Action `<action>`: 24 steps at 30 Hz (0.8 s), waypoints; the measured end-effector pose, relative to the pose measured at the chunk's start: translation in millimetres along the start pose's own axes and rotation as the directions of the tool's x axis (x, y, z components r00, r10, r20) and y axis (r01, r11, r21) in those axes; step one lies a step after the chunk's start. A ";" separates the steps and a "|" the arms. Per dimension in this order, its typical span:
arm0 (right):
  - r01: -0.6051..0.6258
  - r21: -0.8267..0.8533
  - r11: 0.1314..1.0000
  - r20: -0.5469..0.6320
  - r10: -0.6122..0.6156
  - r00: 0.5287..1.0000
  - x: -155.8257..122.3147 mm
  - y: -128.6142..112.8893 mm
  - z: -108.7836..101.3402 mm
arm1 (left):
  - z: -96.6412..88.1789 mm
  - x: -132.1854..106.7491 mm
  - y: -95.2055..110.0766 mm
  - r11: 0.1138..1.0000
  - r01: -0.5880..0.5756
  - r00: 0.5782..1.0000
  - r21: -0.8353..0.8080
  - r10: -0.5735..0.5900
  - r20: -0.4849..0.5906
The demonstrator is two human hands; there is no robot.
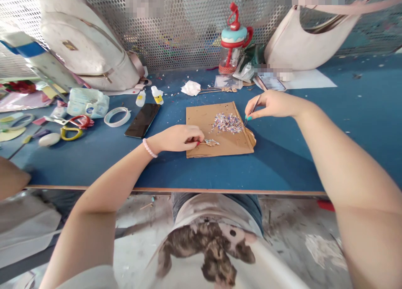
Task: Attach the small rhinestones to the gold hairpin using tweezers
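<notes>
My left hand (179, 138) is closed in a pinch on a small gold ornament (211, 142) that lies on a brown cardboard sheet (201, 117). My right hand (272, 104) is closed on thin tweezers (252, 109), whose tip points down at the right edge of a pile of small sparkling beads (227, 122) on the same sheet. A pink bead bracelet (149, 148) circles my left wrist.
On the blue table (282, 155) lie a black phone (143, 119), a tape roll (117, 116), two small glue bottles (140, 98), scissors (75, 127) and a tissue pack (87, 101). A white backpack (88, 50), a red-lidded bottle (234, 39) and a pale bag (301, 42) stand against the perforated back wall.
</notes>
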State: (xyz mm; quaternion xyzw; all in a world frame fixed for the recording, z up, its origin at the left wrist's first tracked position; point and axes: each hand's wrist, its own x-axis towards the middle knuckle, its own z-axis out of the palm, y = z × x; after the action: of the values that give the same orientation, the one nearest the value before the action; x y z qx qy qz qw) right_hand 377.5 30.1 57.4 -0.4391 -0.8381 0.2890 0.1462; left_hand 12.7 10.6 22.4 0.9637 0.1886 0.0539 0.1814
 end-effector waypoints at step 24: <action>0.000 -0.009 1.000 -0.017 0.000 1.000 10.3 5.1 12.3 | 0.4 -0.4 -0.3 1.000 -0.011 1.000 0.013 0.011 -0.010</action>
State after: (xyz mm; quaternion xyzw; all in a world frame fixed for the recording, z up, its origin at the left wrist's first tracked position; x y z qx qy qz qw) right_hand 368.8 36.5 44.5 -0.4422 -0.8380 0.2814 0.1515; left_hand 12.2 10.6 21.9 0.9656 0.1843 0.0584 0.1739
